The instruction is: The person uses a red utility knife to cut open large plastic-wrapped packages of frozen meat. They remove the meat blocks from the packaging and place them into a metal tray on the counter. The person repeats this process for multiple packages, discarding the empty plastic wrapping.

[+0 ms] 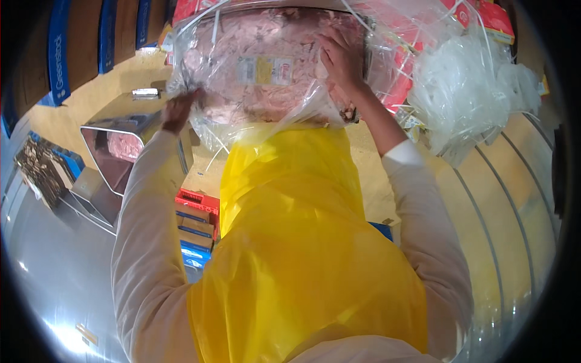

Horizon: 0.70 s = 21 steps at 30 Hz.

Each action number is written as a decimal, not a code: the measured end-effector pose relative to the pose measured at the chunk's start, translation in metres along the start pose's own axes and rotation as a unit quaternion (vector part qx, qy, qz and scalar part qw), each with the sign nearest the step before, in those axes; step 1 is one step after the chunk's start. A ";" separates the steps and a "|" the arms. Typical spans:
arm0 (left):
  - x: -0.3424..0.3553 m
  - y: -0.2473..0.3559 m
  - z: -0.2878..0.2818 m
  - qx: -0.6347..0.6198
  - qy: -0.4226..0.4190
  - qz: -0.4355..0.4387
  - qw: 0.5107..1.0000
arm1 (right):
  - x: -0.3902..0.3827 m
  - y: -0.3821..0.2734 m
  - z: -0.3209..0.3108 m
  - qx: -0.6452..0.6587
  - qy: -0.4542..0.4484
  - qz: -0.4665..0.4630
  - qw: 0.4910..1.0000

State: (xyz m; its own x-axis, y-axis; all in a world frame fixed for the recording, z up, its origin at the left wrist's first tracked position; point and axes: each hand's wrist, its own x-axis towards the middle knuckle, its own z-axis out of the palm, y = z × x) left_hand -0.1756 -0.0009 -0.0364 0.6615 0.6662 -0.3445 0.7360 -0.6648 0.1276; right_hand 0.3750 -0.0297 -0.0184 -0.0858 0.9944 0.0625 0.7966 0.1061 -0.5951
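A large clear plastic bag of pink raw meat (266,66) is held up in front of my chest, above my yellow plastic apron (290,242). It carries a small white and yellow label. My left hand (177,111) grips the bag's lower left corner. My right hand (342,57) presses flat on the bag's upper right side, fingers spread over the plastic. Loose plastic hangs from the bag's lower edge over the apron top.
A steel tub (115,151) holding pink meat stands at the left. Below it sit a red crate (196,199) and blue boxes (193,254). A heap of clear plastic bags (466,91) lies at the right on a curved steel surface (508,206). Red cartons (490,15) at the top.
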 end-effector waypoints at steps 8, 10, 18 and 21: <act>-0.068 0.062 0.007 -0.087 0.016 -0.314 0.945 | -0.002 -0.015 0.040 -0.160 -0.073 -0.047 0.983; -0.023 0.116 0.002 -0.193 0.184 -0.238 0.934 | -0.008 -0.019 0.035 -0.198 -0.087 -0.060 0.975; 0.128 0.290 -0.037 -0.256 0.198 -0.322 0.890 | 0.033 -0.003 0.019 -0.151 -0.299 -0.094 0.937; 0.170 0.299 -0.028 -0.221 0.245 -0.379 0.865 | 0.033 0.015 0.036 -0.117 -0.267 -0.110 0.950</act>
State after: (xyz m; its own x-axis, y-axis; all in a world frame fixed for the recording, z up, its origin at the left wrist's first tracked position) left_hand 0.1609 -0.0765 -0.0305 -0.1318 0.9892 -0.0636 0.8968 0.1464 0.4175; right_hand 0.3629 0.0050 -0.0544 -0.5071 0.8126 -0.2874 0.8302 0.3709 -0.4161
